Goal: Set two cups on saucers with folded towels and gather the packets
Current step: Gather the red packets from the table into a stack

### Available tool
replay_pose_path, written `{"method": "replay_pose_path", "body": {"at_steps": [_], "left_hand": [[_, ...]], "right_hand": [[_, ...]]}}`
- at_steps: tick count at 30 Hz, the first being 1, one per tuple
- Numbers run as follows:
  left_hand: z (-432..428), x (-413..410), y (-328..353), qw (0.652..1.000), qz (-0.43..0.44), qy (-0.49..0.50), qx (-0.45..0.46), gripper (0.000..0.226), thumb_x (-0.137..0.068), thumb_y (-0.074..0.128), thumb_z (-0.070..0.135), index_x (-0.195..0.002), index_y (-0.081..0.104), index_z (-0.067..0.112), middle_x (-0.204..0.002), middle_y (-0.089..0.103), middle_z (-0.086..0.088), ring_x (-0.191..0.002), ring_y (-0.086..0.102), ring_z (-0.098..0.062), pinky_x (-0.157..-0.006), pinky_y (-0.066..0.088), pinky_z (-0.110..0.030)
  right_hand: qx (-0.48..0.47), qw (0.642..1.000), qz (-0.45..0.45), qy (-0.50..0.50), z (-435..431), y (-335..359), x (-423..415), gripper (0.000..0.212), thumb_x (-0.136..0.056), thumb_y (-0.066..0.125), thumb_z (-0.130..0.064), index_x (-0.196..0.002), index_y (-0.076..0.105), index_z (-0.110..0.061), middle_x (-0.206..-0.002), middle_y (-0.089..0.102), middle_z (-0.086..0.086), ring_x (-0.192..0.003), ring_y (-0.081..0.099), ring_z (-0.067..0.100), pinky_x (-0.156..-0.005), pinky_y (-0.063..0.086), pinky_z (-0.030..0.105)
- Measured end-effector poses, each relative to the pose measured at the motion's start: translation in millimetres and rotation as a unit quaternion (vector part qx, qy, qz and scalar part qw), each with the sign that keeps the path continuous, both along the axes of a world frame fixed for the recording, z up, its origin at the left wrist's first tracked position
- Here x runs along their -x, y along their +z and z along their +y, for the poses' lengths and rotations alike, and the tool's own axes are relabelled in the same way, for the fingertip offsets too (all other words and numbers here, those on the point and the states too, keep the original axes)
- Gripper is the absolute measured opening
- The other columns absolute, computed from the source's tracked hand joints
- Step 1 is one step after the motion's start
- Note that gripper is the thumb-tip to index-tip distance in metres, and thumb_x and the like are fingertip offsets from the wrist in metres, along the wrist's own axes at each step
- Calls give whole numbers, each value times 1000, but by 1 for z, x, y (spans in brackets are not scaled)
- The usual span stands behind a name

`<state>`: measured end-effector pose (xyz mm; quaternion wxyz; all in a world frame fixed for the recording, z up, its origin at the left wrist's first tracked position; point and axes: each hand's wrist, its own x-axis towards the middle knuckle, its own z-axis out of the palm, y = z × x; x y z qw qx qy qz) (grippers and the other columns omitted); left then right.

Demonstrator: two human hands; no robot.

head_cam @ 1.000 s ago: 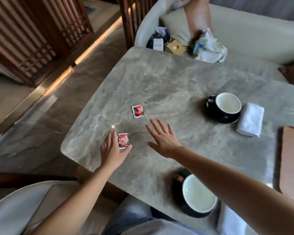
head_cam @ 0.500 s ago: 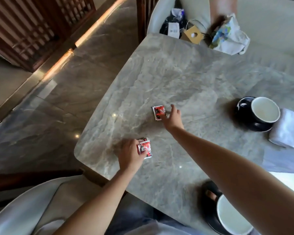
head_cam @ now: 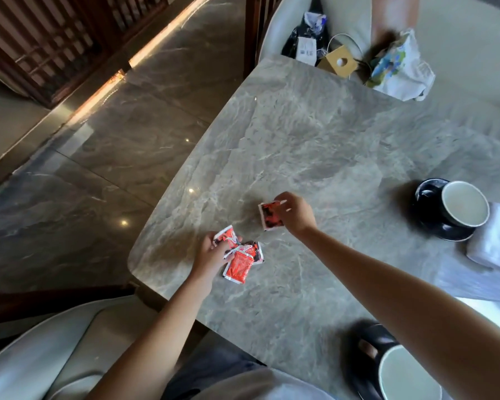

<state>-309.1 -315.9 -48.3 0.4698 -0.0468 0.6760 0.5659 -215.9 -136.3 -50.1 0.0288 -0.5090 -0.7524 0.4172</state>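
Red packets (head_cam: 238, 262) gripped; 2 cups (head_cam: 464, 204) sit on black saucers (head_cam: 445, 233).

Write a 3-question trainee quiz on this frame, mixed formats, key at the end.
1. True or false: the right hand is empty.
2. Where does the folded towel lie relative to the far cup? A) inside it B) beside its saucer C) under it
3. Fill in: the left hand grips several red ____.

Key
1. False: it pinches a single packet.
2. B
3. packets
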Motion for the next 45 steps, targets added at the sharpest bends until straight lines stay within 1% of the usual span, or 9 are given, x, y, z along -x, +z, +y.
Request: {"method": "replay_pose_path", "body": {"at_steps": [6,9,15,20,24,28,32,39,45], "left_hand": [[-3,9,0,990,-138,15,-9,16,-85,50,-3,-82,58,10,-77,63,-9,-69,63,-20,-50,58,-25],[-20,18,-1,995,-87,-52,-16,15,-84,59,1,-88,62,15,-85,69,-6,-75,68,-14,-60,58,-27],[-30,33,11,991,-130,26,31,10,-92,49,16,-95,57,12,-83,62,-10,-74,61,-20,-53,57,-25],[-39,26,11,986,-124,-103,-40,21,-89,56,9,-108,58,17,-101,68,-7,-89,67,-19,-74,57,-33],[-44,21,5,992,-114,-40,-31,26,-91,50,-2,-104,58,19,-102,68,-8,-89,67,-22,-74,55,-38],[-54,26,2,980,-183,-5,-83,28,-94,45,3,-121,50,9,-101,73,-11,-87,72,-23,-65,60,-35],[-57,29,3,976,-199,1,-88,28,-96,45,11,-124,50,9,-100,73,-12,-86,73,-23,-66,61,-38],[-53,26,1,964,-258,-22,-56,50,-94,38,51,-116,58,10,-99,70,-12,-94,67,-25,-79,56,-43],[-42,18,2,942,-305,-29,-136,45,-95,37,44,-116,62,13,-105,70,-13,-98,67,-25,-84,56,-43]], "right_hand": [[205,970,126,22,-56,10,0,28,-82,67,-1,-66,58,-22,-61,55,-2,-59,52,9,-62,45,29],[258,956,141,-1,-68,12,4,26,-81,69,-1,-66,60,-19,-57,57,-5,-44,50,-6,-49,41,10],[342,921,188,12,-70,25,11,17,-86,64,-3,-76,60,-17,-65,59,-2,-54,53,3,-50,41,16],[224,964,115,90,-91,23,23,14,-80,66,-1,-73,64,-13,-58,62,-3,-55,60,11,-56,55,29],[50,991,-12,124,-87,16,20,24,-90,53,-34,-87,69,-18,-86,71,6,-80,66,25,-68,52,37],[-94,933,-125,325,-91,0,-1,47,-78,66,-39,-121,50,-34,-114,53,0,-108,54,22,-68,48,35],[-105,944,-94,298,-93,-7,-2,41,-81,66,-26,-119,50,-25,-115,52,0,-113,52,22,-71,50,37],[-78,981,94,154,-85,21,11,25,-79,65,-17,-98,51,-25,-83,59,-7,-74,57,16,-63,44,30],[-137,923,102,343,-110,38,17,14,-81,61,-24,-95,57,-21,-94,61,-2,-88,59,17,-67,51,33]]}}
